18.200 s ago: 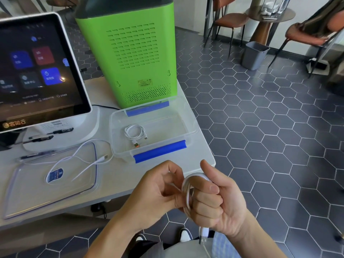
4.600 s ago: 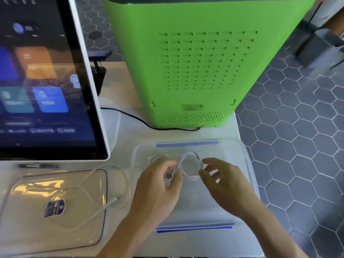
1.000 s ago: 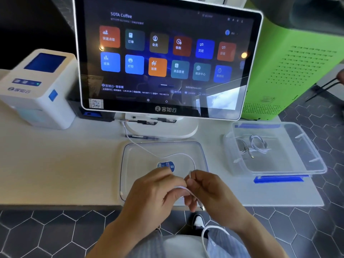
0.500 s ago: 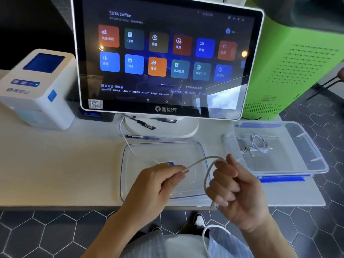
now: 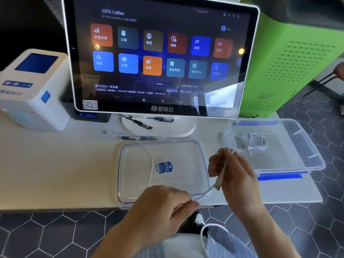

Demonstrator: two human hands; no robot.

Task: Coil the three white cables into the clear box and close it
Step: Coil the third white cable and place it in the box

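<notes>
A loose white cable (image 5: 149, 159) runs from under the screen stand across the clear lid (image 5: 163, 170) to both hands. My left hand (image 5: 163, 203) pinches it near the lid's front edge. My right hand (image 5: 230, 172) grips the plug end, the connector pointing down, a turn of cable around its fingers. The clear box (image 5: 297, 146) with blue clips stands open at the right. Two coiled white cables (image 5: 255, 142) lie inside it at the back left.
A large touchscreen terminal (image 5: 160, 56) stands behind the lid, pens (image 5: 137, 123) on its base. A white receipt printer (image 5: 31, 88) is at the left, a green machine (image 5: 301, 58) at the back right. The table's front edge runs just under my hands.
My left hand has slid back along the cable toward the table edge. My right hand has turned, so the loop has tightened and the plug now hangs below its fingers.
</notes>
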